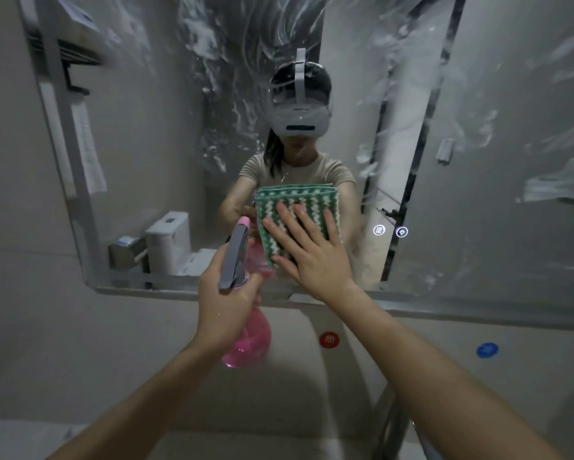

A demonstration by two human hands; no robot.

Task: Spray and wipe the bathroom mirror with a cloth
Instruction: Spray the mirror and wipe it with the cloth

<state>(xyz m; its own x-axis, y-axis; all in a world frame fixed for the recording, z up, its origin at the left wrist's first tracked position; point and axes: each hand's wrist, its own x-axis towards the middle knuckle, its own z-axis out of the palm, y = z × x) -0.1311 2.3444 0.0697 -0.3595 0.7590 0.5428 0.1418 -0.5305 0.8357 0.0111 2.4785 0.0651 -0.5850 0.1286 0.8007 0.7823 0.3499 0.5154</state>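
Green-and-white cloth (297,220) is lying flat against the lower middle of the mirror (166,154), just above its bottom edge, and the right hand (307,252) is pressing it there with fingers straight and spread — palm on the fabric. The left hand (225,303) is gripping the neck of a pink spray bottle (247,340), fingers curled round it, and is holding it just left of the cloth with the grey trigger head and its pink nozzle pointing up toward the glass. White foamy streaks are covering the upper part of the mirror and its right side. Two small lit icons (390,231) are glowing on the glass to the right of the cloth. Below the mirror, a red round sticker (329,339) and a blue round sticker (487,350) are sitting on the wall — well apart.
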